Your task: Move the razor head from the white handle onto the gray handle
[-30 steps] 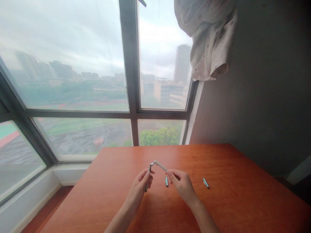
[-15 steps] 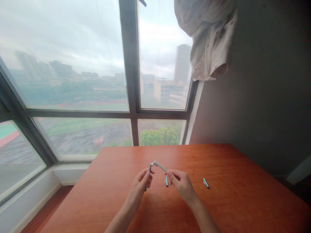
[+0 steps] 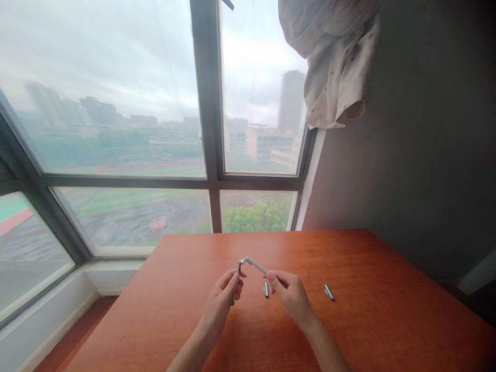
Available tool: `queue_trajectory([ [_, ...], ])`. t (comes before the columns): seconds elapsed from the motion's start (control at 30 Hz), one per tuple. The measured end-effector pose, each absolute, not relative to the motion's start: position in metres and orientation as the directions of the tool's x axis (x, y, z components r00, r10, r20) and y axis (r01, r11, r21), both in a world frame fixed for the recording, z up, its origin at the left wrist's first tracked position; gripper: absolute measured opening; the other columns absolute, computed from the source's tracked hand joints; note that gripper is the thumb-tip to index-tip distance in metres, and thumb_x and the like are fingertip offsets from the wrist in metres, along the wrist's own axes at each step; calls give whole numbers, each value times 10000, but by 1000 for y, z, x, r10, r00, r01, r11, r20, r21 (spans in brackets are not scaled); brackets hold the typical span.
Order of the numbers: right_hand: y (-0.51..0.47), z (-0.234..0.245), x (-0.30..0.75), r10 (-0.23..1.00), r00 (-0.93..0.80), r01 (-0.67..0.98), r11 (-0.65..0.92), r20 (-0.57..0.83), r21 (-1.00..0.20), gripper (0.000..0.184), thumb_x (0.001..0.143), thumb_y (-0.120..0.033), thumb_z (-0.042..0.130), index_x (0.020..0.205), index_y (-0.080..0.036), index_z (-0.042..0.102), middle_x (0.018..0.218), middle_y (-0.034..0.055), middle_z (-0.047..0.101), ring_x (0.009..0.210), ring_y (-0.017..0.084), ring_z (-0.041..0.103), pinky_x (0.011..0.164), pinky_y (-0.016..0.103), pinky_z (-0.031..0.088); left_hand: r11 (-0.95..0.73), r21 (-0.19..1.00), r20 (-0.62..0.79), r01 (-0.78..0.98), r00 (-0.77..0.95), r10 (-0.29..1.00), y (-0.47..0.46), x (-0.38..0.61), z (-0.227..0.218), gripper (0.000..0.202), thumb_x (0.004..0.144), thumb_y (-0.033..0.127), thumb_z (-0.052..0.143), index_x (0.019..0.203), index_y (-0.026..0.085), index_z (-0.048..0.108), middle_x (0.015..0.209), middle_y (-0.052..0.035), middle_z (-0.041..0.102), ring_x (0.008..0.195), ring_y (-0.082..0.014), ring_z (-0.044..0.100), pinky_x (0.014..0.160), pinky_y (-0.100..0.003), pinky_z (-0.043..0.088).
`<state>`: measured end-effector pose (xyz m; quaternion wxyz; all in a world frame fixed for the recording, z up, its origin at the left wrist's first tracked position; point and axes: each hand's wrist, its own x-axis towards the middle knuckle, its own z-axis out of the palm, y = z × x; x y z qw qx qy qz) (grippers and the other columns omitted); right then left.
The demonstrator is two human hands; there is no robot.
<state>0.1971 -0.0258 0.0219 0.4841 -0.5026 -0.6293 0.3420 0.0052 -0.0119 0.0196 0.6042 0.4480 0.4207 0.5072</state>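
Note:
My left hand (image 3: pixel 223 297) pinches a thin grey stick (image 3: pixel 237 274) that points upward. My right hand (image 3: pixel 290 292) pinches a pale white stick (image 3: pixel 256 264), slanting up to the left. The two sticks meet tip to tip above the reddish-brown wooden table (image 3: pixel 349 258), forming a bent corner. A small teal-and-white cylinder (image 3: pixel 265 289) lies on the table between my hands. A second teal cylinder (image 3: pixel 328 292) lies to the right of my right hand.
A large window (image 3: pixel 116 129) with a dark frame stands behind the table's far edge. A pale bunched curtain (image 3: pixel 333 62) hangs at the top right against a grey wall (image 3: pixel 426 155). A white sill (image 3: pixel 46 320) runs along the left.

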Motion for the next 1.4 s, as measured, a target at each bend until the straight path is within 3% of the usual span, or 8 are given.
queue_trajectory([
  [0.6, -25, 24, 197, 958, -44, 311, 282, 283, -908, 525, 889, -562, 471, 749, -126, 727, 571, 17, 579, 553, 143, 529, 524, 218, 370, 105, 950, -71, -294, 124, 990, -14, 9, 24, 440, 658, 568, 722, 797, 158, 642, 585, 37, 452, 521, -92, 348, 490, -218, 259],
  [0.8, -24, 24, 200, 962, -23, 323, 266, 274, -908, 540, 880, -579, 470, 875, -118, 751, 548, 4, 570, 535, 140, 521, 495, 214, 360, 124, 948, -88, -292, 132, 987, -15, 9, 26, 442, 656, 572, 720, 789, 158, 640, 586, 39, 453, 519, -92, 352, 494, -218, 265],
  [1.23, -25, 26, 199, 954, -55, 364, 294, 295, -884, 531, 896, -550, 450, 753, -128, 739, 557, 19, 580, 542, 145, 524, 517, 221, 371, 150, 934, -111, -325, 134, 985, -15, 12, 25, 451, 647, 577, 721, 790, 158, 640, 553, 48, 446, 488, -87, 357, 486, -221, 262],
  [1.4, -25, 26, 199, 948, -44, 409, 304, 314, -860, 510, 901, -537, 453, 782, -131, 740, 564, 14, 577, 540, 141, 513, 508, 217, 346, 166, 922, -125, -351, 138, 983, -17, 12, 28, 443, 640, 560, 736, 794, 156, 640, 550, 47, 451, 493, -86, 355, 486, -216, 265],
])
